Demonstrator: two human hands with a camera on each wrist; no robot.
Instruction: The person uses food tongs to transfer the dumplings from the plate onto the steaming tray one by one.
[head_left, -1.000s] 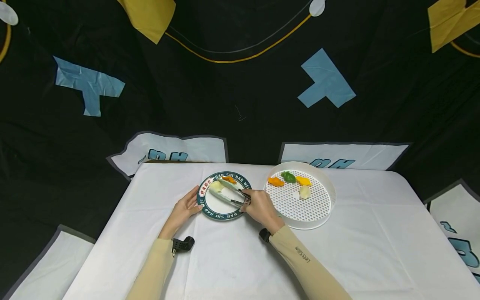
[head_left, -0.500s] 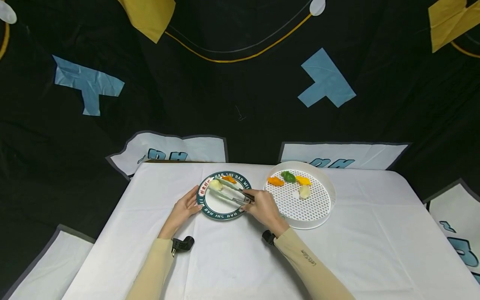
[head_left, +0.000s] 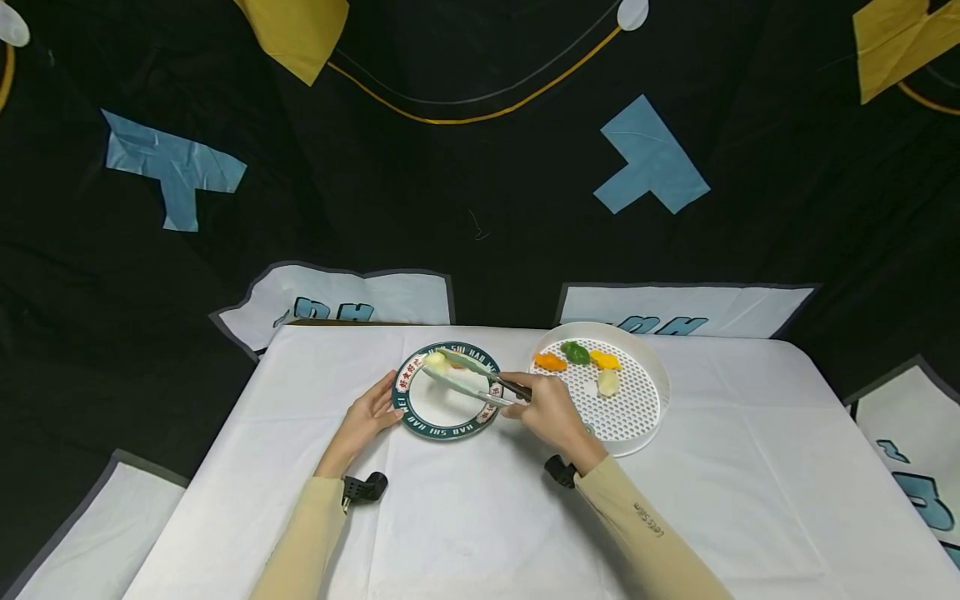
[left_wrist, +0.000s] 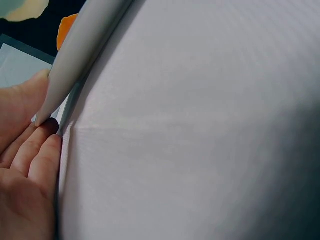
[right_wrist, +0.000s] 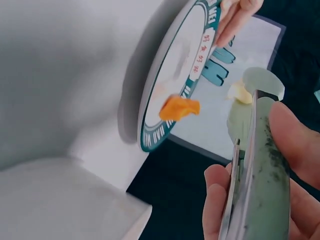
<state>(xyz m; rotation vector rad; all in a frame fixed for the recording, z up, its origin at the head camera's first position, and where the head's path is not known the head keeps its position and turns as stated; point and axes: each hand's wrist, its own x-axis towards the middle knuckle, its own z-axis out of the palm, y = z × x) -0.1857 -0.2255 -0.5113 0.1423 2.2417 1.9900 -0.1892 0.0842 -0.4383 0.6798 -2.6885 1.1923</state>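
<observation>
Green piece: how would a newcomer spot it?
On the white table, right of the plate, is a round white tray. Toward its far side, the green piece sits between an orange piece and a yellow piece, the only green one.

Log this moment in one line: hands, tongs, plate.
left hand: holds plate | right hand: grips tongs | tongs: pale piece between tips | plate: orange piece | white tray: four visible food pieces

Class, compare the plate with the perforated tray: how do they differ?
The plate has a dark green, lettered rim; the perforated tray has a plain whitish wall. The plate looks smaller than the tray. The left hand grips the plate's edge, while the tray is unheld. Both are round with white middles.
</observation>
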